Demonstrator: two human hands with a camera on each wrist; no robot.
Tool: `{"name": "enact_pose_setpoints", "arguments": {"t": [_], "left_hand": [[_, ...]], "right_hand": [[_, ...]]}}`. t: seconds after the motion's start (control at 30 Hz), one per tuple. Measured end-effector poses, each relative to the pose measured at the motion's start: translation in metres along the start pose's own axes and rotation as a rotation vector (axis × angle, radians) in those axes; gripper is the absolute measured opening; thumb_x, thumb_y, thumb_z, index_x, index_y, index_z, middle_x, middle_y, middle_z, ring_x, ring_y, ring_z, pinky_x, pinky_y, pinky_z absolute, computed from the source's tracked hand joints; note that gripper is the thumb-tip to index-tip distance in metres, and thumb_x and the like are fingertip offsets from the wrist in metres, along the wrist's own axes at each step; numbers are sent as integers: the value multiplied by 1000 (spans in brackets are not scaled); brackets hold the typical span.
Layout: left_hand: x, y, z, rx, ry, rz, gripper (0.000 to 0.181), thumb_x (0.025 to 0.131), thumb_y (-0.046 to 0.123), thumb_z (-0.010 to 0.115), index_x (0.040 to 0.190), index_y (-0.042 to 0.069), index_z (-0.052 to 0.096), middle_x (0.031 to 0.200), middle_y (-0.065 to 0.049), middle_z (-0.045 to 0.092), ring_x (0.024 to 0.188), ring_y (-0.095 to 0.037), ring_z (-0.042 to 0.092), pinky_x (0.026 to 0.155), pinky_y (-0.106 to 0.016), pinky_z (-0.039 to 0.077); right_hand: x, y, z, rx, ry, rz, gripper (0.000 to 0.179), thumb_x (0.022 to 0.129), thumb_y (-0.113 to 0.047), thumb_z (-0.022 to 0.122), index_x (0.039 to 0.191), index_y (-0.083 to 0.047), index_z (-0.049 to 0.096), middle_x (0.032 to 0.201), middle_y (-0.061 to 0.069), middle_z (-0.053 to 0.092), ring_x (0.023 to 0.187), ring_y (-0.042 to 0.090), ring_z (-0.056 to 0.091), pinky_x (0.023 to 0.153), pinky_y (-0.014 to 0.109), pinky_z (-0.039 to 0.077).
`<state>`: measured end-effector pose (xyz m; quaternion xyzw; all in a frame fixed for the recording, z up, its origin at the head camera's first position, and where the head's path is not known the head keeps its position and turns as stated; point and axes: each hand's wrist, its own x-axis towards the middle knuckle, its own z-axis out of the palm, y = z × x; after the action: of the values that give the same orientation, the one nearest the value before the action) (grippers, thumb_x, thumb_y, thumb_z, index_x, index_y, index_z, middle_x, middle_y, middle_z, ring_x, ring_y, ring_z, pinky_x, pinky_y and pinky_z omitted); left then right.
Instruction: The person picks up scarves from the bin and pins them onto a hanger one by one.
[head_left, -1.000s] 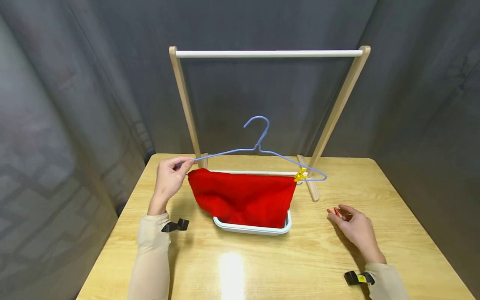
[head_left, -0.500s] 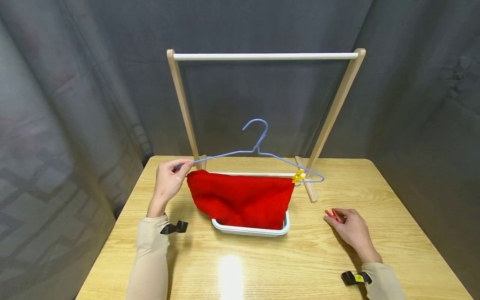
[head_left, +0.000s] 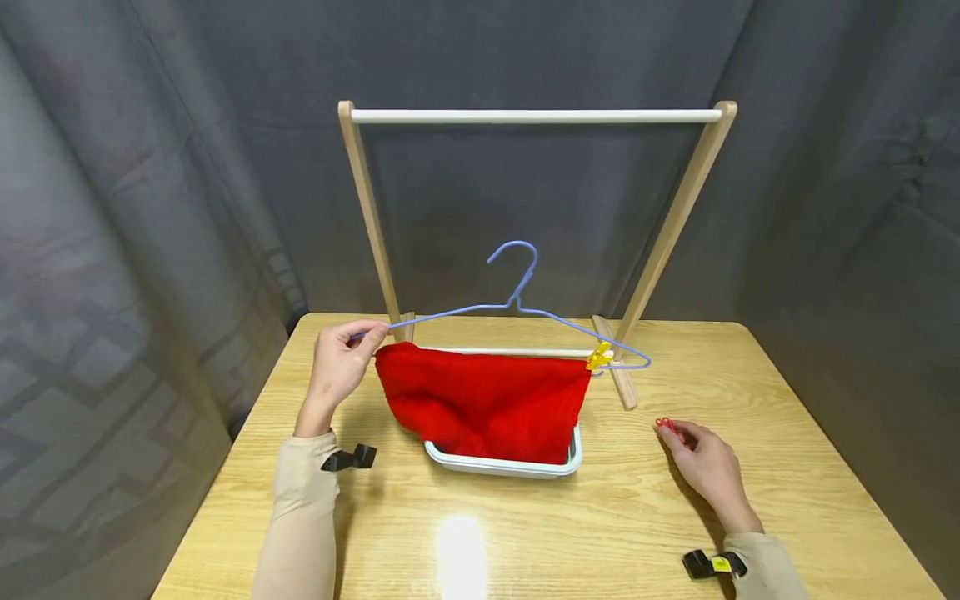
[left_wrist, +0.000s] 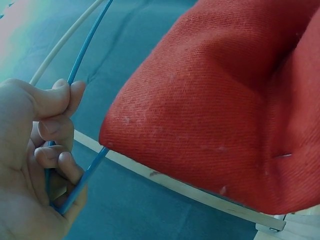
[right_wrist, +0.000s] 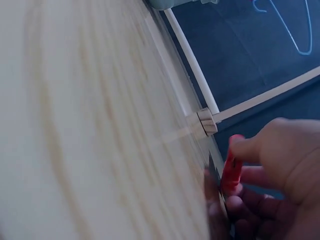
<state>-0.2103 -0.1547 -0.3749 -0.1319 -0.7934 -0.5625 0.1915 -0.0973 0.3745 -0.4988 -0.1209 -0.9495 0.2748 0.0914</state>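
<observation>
My left hand (head_left: 339, 365) grips the left end of a blue clothes hanger (head_left: 480, 307), fingers curled round the wire in the left wrist view. A red cloth (head_left: 487, 400) hangs over the hanger's lower bar, its left corner close beside that hand (left_wrist: 45, 145). Near the hanger's right end, a yellow clothespin (head_left: 599, 356) clips the cloth to the bar. Off to the right, low over the table, my right hand (head_left: 705, 467) pinches a red clothespin (right_wrist: 232, 165) between thumb and fingers. In the head view only a small part of this clothespin shows.
Under the cloth stands a pale tray (head_left: 502, 469), its back mostly hidden. Behind it rises a wooden rack with a white top rail (head_left: 536, 117), its right foot (head_left: 624, 387) on the table (head_left: 600, 533). Grey curtains (head_left: 135, 250) surround the table.
The red clothespin has turned in my right hand's fingers, its spread legs showing half a second ago and less of it now. My left hand, the hanger and the cloth stay nearly still.
</observation>
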Motion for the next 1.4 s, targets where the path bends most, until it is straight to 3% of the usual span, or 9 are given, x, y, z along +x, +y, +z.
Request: {"name": "enact_pose_setpoints", "arguments": {"t": [0.2, 0.4, 0.47, 0.57, 0.63, 0.7, 0.97, 1.3, 1.4], "left_hand": [[2, 1, 2, 10, -17, 14, 17, 100, 8, 72, 99, -6, 81, 77, 4, 67, 59, -5, 42, 52, -21, 31], [1, 4, 5, 4, -23, 15, 15, 100, 9, 73, 98, -3, 82, 76, 12, 68, 59, -6, 44, 52, -21, 34], [0, 5, 5, -2, -24, 12, 15, 100, 9, 73, 99, -2, 83, 73, 11, 66, 57, -6, 42, 50, -21, 32], [0, 5, 5, -5, -23, 16, 16, 100, 10, 73, 99, -2, 83, 67, 9, 59, 55, -6, 39, 49, -21, 30], [0, 5, 4, -6, -19, 17, 16, 100, 10, 73, 100, -2, 83, 65, 8, 56, 54, -6, 39, 49, -21, 29], [0, 5, 3, -1, -18, 17, 15, 100, 10, 74, 100, -2, 83, 65, 10, 55, 55, -6, 39, 49, -21, 29], [-1, 4, 3, -1, -12, -2, 15, 100, 10, 74, 101, -2, 83, 64, 11, 51, 54, -6, 38, 48, -21, 28], [0, 5, 2, -15, -22, 2, 17, 101, 13, 73, 99, 0, 84, 66, 8, 55, 54, -6, 40, 48, -20, 29], [0, 5, 2, -15, -21, 2, 16, 100, 13, 73, 99, 0, 84, 66, 6, 56, 54, -6, 40, 48, -21, 29]], "right_hand": [[-2, -4, -10, 113, 74, 30, 45, 103, -34, 71, 126, 4, 73, 99, 20, 78, 75, 1, 59, 62, 21, 45], [-7, -12, -20, 241, 100, -45, 38, 98, -25, 78, 123, 4, 73, 100, 21, 80, 73, -15, 60, 60, 12, 51], [-9, -17, -24, 288, 102, -88, 37, 97, -18, 79, 126, 3, 71, 98, 13, 81, 75, -15, 64, 64, 10, 53], [-11, -28, -30, 352, 109, -159, 40, 94, -8, 79, 131, 3, 69, 93, -9, 80, 76, -12, 68, 70, 8, 54], [-13, -38, -35, 364, 106, -210, 40, 93, -5, 79, 131, 2, 70, 92, -23, 75, 76, -10, 69, 71, 8, 54], [-15, -48, -41, 351, 101, -260, 37, 91, -3, 79, 128, 0, 73, 93, -28, 73, 76, -9, 69, 71, 9, 54], [-17, -91, -57, 331, 51, -444, 35, 84, 4, 82, 117, -5, 73, 96, 11, 80, 77, -3, 69, 71, 13, 54], [-15, -119, -56, 368, 20, -447, 34, 87, -1, 84, 118, -9, 71, 94, 7, 82, 77, -2, 74, 76, 13, 54], [-14, -127, -54, 366, 8, -438, 33, 88, -5, 86, 119, -10, 74, 97, 8, 82, 77, -1, 73, 72, 15, 55]]}}
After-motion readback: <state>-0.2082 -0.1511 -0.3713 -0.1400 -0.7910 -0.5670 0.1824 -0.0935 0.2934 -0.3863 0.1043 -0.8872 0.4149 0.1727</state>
